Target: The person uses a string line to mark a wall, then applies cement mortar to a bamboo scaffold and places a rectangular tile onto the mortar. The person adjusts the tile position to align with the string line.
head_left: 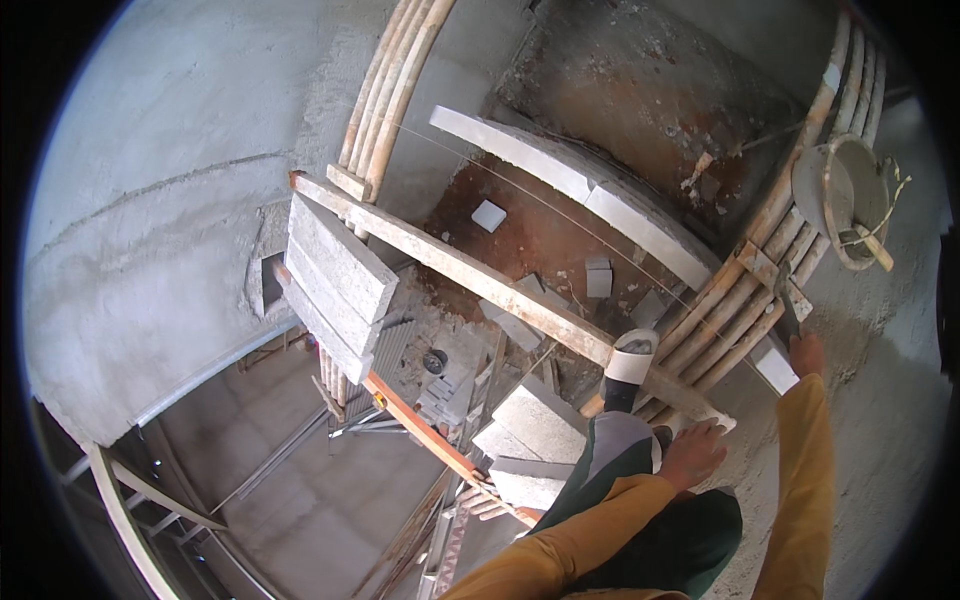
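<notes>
My right hand [806, 355] grips a dark tool [789, 315] at the right, beside bamboo poles [740, 310] and a short white piece [771, 362]. My left hand [694, 456] has curled fingers near the whitish end of a plank [683, 392], by my knee; what it holds, if anything, is unclear. My foot, in a white-and-black sandal [630, 365], stands on that plank, which spans the opening. Pale blocks [530, 425] are stacked below my left side. A long white block row [560, 165] crosses beyond a taut string.
A bucket with a wooden handle [840, 205] sits on the right-hand poles. More slabs [335, 280] rest at the plank's left end, near an orange beam [420, 425]. Lower levels show rubble [445, 340], loose tiles [488, 216] and a grey floor [300, 490] far down. Plastered walls [150, 240] curve around.
</notes>
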Tool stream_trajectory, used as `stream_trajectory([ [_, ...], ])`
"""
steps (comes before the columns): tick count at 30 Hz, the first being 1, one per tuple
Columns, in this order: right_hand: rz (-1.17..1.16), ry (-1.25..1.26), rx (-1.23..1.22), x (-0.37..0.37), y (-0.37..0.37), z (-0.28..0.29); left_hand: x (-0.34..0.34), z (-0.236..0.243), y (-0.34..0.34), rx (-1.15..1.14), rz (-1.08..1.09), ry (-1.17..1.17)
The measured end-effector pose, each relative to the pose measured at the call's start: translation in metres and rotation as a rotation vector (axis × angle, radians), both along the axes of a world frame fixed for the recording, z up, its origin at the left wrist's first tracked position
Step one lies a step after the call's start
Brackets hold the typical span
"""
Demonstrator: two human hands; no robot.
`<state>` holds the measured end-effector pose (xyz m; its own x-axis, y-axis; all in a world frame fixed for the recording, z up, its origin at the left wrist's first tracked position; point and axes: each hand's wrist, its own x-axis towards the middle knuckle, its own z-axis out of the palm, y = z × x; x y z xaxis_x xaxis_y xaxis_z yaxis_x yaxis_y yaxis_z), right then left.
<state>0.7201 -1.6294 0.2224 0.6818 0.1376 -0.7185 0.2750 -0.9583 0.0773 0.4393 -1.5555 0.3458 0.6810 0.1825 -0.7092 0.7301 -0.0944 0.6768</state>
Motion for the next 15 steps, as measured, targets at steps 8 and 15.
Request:
stream_trajectory([
  [8, 0.045, 0.040, -0.043, 0.014, -0.003, -0.001, 0.023, -0.004, 0.008, 0.143, 0.089, -0.086],
  [15, 0.176, 0.052, -0.025, 0.016, -0.008, 0.003, 0.009, 0.011, 0.028, 0.201, 0.295, 0.038],
])
